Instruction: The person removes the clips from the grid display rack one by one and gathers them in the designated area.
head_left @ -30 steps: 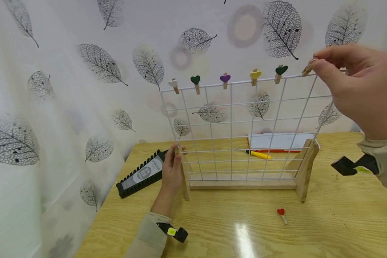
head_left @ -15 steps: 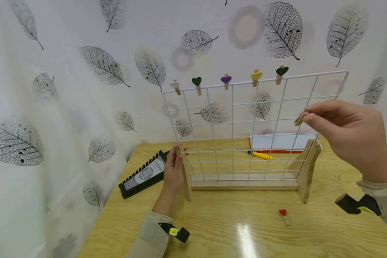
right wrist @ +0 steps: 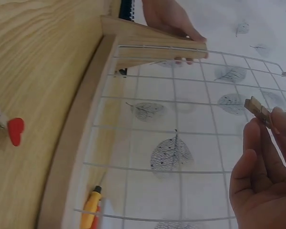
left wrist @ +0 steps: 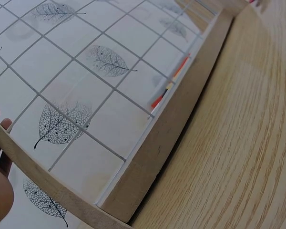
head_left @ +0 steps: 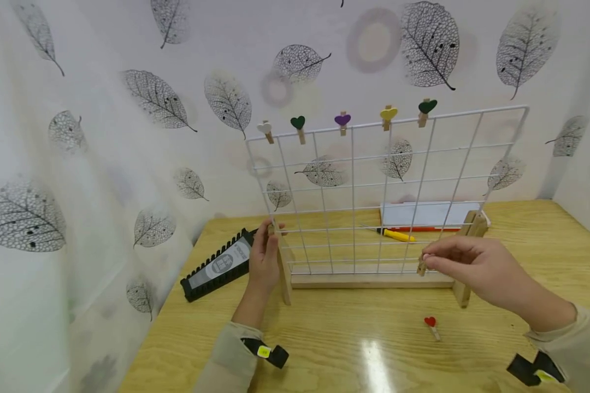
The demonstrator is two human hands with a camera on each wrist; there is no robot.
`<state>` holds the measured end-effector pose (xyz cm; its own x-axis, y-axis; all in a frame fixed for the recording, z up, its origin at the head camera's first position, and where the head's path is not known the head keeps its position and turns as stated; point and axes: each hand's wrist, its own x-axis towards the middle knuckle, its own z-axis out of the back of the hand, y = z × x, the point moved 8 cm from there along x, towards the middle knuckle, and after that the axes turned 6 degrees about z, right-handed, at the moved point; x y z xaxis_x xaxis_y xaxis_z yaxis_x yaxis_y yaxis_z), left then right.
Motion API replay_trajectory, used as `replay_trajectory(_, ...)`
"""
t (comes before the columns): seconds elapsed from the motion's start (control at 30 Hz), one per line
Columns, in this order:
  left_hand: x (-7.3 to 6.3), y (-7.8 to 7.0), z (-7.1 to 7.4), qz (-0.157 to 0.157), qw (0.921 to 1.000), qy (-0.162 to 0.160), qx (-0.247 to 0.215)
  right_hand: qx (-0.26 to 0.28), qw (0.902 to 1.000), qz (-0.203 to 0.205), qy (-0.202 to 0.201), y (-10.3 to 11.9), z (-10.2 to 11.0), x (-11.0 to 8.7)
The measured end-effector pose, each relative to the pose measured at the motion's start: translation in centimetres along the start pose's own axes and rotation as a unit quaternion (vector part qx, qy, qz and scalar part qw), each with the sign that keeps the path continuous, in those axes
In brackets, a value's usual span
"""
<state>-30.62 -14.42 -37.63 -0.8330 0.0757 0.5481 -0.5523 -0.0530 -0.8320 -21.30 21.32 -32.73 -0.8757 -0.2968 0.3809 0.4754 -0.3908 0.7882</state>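
Note:
My left hand (head_left: 264, 262) grips the left wooden upright (head_left: 285, 275) of a white wire grid rack (left wrist: 115, 89), fingertips wrapped behind it. In the head view, my right hand (head_left: 482, 270) pinches a small wooden clothespin (head_left: 421, 267) between thumb and fingers, in front of the grid's lower right. The right wrist view shows this clothespin (right wrist: 258, 112) with its bare wooden end pointing away from the fingertips. Several heart clothespins line the grid's top wire: white (head_left: 265, 129), green, purple (head_left: 342, 120), yellow (head_left: 388, 114) and green. A red heart clothespin (head_left: 430, 322) lies on the table.
Behind the grid lie a yellow-handled screwdriver (head_left: 398, 236) and a flat white box (head_left: 423, 213) with a red edge. Left of the rack is a black toothed holder (head_left: 211, 273) with a grey label. A leaf-print curtain (head_left: 103, 180) hangs behind the wooden table (head_left: 334, 349).
My right hand has come down from the grid's top right wire to its lower right, still pinching the clothespin. The left hand stays on the upright.

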Motion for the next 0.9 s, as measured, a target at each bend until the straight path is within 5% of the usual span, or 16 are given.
replay_trajectory(0.33, -0.1, 0.1, -0.1, 0.011, 0.9999, -0.005, 0.001, -0.066, 0.9893, -0.015, 0.130, -3.3, -5.4, -1.3)
replay_trajectory(0.57, 0.0, 0.0, 0.0, 0.006, 0.9999, -0.004, 0.009, -0.073, 0.9832, -0.009, 0.167, -5.0, -7.5, -2.0)
replay_trajectory(0.9, 0.0, 0.1, 0.0, 0.012, 0.9998, -0.003, 0.017, -0.105, 0.9704, -0.057, 0.210, -7.0, -9.2, -3.0)
